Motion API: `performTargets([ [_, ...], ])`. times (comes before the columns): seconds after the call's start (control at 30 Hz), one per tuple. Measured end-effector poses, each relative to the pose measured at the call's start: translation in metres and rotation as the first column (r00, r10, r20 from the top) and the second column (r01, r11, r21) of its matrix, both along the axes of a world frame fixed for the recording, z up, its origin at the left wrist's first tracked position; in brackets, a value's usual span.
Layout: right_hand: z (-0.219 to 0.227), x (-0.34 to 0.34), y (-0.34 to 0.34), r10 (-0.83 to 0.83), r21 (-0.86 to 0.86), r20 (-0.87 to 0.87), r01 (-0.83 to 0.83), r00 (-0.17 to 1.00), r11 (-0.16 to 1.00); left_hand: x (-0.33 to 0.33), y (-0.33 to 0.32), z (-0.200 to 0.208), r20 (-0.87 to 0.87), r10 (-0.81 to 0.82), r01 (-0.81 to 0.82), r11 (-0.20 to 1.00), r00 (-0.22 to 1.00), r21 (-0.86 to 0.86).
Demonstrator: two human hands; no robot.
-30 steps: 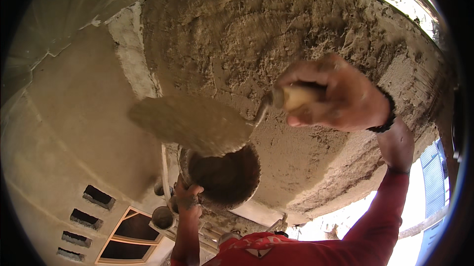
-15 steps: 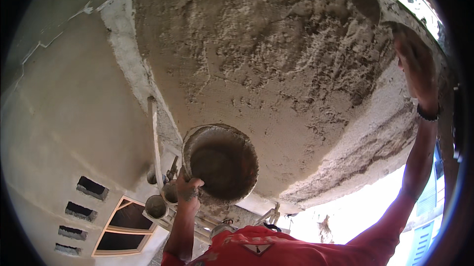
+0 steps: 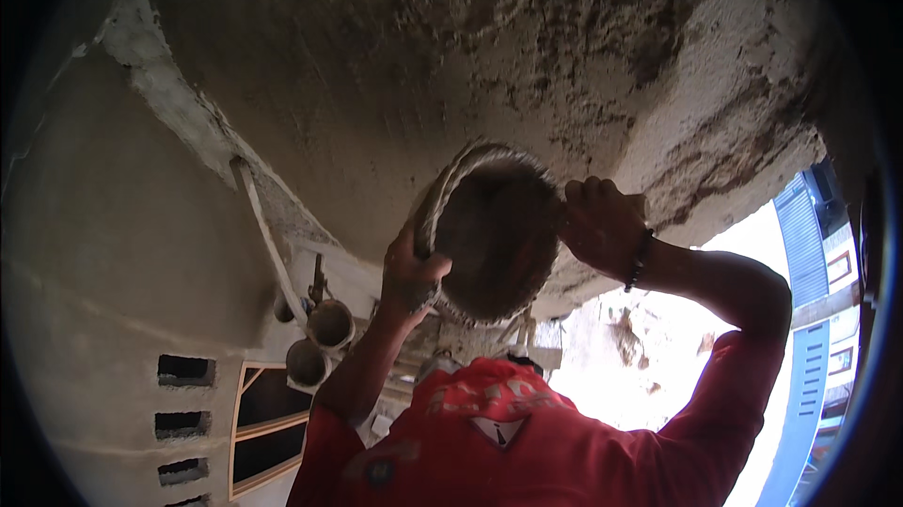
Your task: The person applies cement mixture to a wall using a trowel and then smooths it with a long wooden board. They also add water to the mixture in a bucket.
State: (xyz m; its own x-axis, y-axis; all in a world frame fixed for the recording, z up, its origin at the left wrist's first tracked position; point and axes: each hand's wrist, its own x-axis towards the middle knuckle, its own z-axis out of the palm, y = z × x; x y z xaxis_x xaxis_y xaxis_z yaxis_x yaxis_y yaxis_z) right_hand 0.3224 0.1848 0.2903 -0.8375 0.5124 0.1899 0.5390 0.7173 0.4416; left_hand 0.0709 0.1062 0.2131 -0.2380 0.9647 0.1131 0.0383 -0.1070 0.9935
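A mortar-caked bucket (image 3: 499, 244) is tilted so that its dark inside shows. My left hand (image 3: 411, 272) grips its left rim, the thumb lying over the edge. On the opposite rim my right hand (image 3: 605, 229), with a dark bracelet at the wrist, is closed around a trowel. Only what looks like the trowel's handle end (image 3: 641, 205) shows beside the fist; the blade is hidden. Behind the bucket spreads a broad surface of wet grey-brown plaster (image 3: 376, 93), smoother at the left and rough toward the upper right.
A wooden pole (image 3: 268, 239) leans against the plastered wall (image 3: 141, 253) at the left. Two small mortar-coated buckets (image 3: 330, 324) stand near its foot. Lower left are vent holes (image 3: 185, 371) and a wood-framed window (image 3: 246, 432). A blue panel (image 3: 807, 380) stands in the bright opening at the right.
My right hand has come down from the plaster at the upper right to the bucket's rim with the trowel. My left hand has raised the bucket and shifted it to the right.
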Motion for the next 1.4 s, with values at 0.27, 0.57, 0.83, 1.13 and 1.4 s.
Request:
performTargets([
  [0.27,-0.105,0.042,0.009,0.112,-0.145,-0.310,-0.164,0.944,0.976,0.030,0.009,0.006,-0.293,-0.054,0.101,0.984,0.954,0.149],
  [0.57,-0.118,0.021,-0.020,-0.233,-0.600,-0.548,-0.183,0.804,0.779,0.017,-0.005,0.002,0.042,-0.032,0.035,0.995,0.999,-0.089],
  [0.83,-0.077,0.022,-0.003,-0.126,-0.458,-0.502,-0.139,0.856,0.878,0.005,-0.009,0.007,0.366,0.046,-0.024,0.998,0.930,-0.063],
  [1.13,0.001,0.014,0.001,0.083,-0.395,-0.455,-0.285,0.886,0.873,-0.010,-0.022,-0.007,0.429,0.183,-0.153,0.983,0.884,-0.105],
  [1.4,0.093,-0.013,-0.007,0.236,-0.498,-0.526,-0.521,0.817,0.694,-0.039,-0.059,-0.050,0.450,0.505,-0.421,0.863,0.736,-0.279],
])
